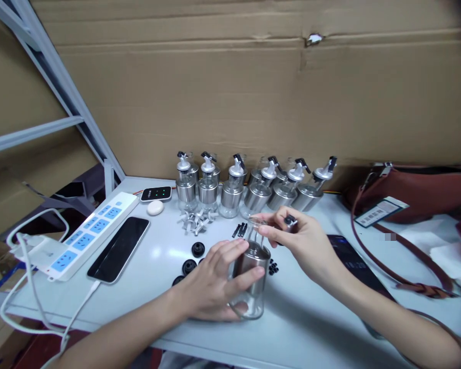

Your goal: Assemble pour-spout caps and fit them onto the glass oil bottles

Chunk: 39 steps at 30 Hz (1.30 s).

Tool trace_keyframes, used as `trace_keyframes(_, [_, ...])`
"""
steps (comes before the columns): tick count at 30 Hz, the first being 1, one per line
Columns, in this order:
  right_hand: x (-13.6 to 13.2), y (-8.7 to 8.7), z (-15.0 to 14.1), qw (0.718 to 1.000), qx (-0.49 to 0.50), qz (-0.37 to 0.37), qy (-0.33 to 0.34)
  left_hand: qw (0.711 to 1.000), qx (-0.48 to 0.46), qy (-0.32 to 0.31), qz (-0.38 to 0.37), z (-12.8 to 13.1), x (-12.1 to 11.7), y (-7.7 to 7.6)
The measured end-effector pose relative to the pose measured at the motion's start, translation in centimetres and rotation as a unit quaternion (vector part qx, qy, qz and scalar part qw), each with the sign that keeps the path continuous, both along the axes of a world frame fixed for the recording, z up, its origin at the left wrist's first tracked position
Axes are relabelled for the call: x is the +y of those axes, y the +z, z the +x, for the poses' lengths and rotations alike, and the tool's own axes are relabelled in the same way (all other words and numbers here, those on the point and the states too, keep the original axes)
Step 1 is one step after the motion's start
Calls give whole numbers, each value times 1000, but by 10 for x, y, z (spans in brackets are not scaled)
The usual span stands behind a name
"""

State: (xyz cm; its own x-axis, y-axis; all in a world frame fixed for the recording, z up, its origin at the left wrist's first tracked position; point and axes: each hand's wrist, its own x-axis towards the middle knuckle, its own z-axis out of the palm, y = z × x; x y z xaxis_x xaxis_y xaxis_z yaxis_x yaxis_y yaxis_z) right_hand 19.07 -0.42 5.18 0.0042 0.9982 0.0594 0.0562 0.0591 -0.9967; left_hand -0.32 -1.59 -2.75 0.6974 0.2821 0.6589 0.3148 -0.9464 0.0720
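Note:
My left hand (225, 279) is wrapped round a glass oil bottle (255, 256) with a steel sleeve, which stands slightly tilted near the table's front edge. At the bottle's open neck, the thumb and forefinger of my right hand (292, 230) are closed at the rim. A small black-and-silver pour spout (290, 221) shows between the curled fingers of that hand; the rest of it is hidden. Black round stoppers (189, 266) lie left of the bottle, partly behind my left hand. Small black pieces (273, 267) and black levers (240, 230) lie around it.
Several bottles with spouts (232, 195) stand in rows along the cardboard wall (215, 92). Silver spout parts (196, 221) lie before them. A power strip (96, 236), a phone (119, 249) and a white round case (155, 207) are left; another phone (363, 266) and a brown bag (426, 189) are right.

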Motion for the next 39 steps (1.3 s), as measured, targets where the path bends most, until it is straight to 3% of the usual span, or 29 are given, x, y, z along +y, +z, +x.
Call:
trace_keyframes(6, [5, -9, -1, 998, -6, 48, 31, 999, -22, 25, 15, 0, -3, 0])
trace_keyframes(11, [14, -16, 1, 995, 52, 90, -9, 999, -9, 44, 17, -1, 0, 1])
trace_keyframes(19, [21, 0, -9, 986, 84, 141, 23, 1000, -3, 28, 10, 0, -1, 5])
trace_keyframes(27, [21, 2, -16, 988, 44, 129, 72, 1000, 4, 21, 12, 0, -1, 8])
trace_keyframes(39, [19, -8, -17, 990, 59, 110, 59, 999, 20, 30, 13, -1, -2, 7])
